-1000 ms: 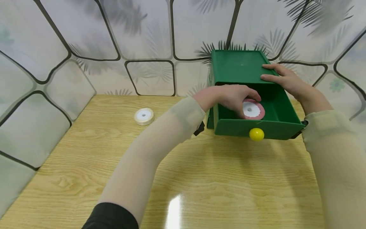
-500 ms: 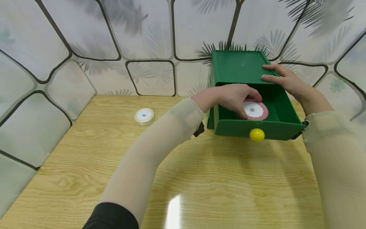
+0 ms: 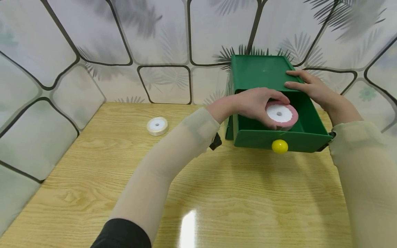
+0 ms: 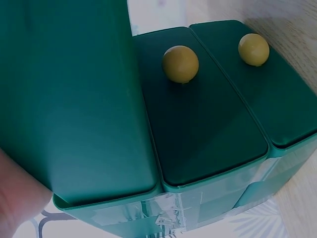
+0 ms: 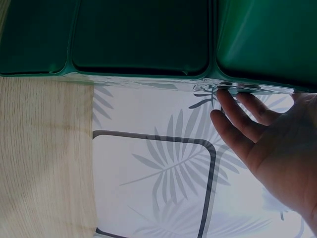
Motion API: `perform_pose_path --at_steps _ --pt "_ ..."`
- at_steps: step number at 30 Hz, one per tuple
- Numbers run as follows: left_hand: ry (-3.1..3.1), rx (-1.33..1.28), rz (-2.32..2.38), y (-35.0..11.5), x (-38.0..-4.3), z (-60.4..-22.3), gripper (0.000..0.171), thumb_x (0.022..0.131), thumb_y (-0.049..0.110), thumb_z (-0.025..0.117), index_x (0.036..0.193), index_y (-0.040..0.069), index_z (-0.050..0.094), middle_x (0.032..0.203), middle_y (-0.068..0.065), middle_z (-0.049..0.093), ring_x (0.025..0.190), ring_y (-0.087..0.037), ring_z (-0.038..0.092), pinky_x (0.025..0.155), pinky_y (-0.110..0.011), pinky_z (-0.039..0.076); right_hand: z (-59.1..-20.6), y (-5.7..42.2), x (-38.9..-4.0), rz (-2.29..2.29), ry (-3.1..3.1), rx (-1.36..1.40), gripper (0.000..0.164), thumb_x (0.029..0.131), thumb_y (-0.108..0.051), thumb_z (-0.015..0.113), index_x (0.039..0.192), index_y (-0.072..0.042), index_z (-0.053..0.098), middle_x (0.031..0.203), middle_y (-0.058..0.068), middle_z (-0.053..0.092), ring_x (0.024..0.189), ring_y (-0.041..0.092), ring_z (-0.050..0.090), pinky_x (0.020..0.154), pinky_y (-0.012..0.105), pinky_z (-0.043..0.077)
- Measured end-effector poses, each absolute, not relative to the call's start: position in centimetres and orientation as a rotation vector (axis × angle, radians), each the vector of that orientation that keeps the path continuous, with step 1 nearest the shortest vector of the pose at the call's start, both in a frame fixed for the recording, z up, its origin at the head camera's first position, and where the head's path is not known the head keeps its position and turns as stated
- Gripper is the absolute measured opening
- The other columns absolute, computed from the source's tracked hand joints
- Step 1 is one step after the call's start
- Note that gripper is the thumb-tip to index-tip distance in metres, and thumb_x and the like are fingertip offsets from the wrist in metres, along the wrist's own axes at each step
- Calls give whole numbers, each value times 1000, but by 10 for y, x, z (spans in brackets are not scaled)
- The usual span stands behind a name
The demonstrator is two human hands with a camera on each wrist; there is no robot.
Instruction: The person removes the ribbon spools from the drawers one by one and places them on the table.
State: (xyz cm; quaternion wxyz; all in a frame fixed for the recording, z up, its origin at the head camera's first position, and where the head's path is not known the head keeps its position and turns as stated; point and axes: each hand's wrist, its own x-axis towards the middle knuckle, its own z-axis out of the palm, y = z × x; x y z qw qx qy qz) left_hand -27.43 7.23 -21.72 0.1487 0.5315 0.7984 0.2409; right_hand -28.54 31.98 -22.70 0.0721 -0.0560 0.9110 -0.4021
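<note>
My left hand point(image 3: 252, 102) reaches into the pulled-out top drawer point(image 3: 254, 138) of a green drawer cabinet point(image 3: 262, 72). Thumb and fingers grip a spool of pink ribbon point(image 3: 280, 113) by its edge, its white face tilted up, over the drawer's inside. In the left wrist view only a bit of that hand point(image 4: 22, 196) shows, and the drawer hides the spool. Two fingers of my right hand point(image 3: 319, 91) lie on the cabinet's top at the right edge. The right wrist view has more fingers of the right hand point(image 5: 262, 134) spread along the cabinet's side.
A cream ribbon spool point(image 3: 157, 126) lies flat on the wooden table point(image 3: 124, 179), left of the cabinet. The top drawer carries a yellow knob point(image 3: 280, 146). Beneath it, two shut drawers have yellow knobs, the middle knob point(image 4: 180, 64) and the bottom knob point(image 4: 253, 49). A patterned wall covering point(image 3: 164, 84) stands behind.
My left hand has raised the pink ribbon spool somewhat and shifted it to the right, so more of its rim shows. The right hand has stayed on the cabinet.
</note>
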Motion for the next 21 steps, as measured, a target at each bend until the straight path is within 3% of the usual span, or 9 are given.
perform_pose_path --at_steps 21 --pt "2292 1608 998 58 -267 -219 75 77 37 83 140 12 50 133 1 50 113 -6 46 91 -12 36 -227 319 -286 -1204 2764 -194 70 99 -46 47 157 -19 19 161 15 -5 144 41 -4 109 65 1"
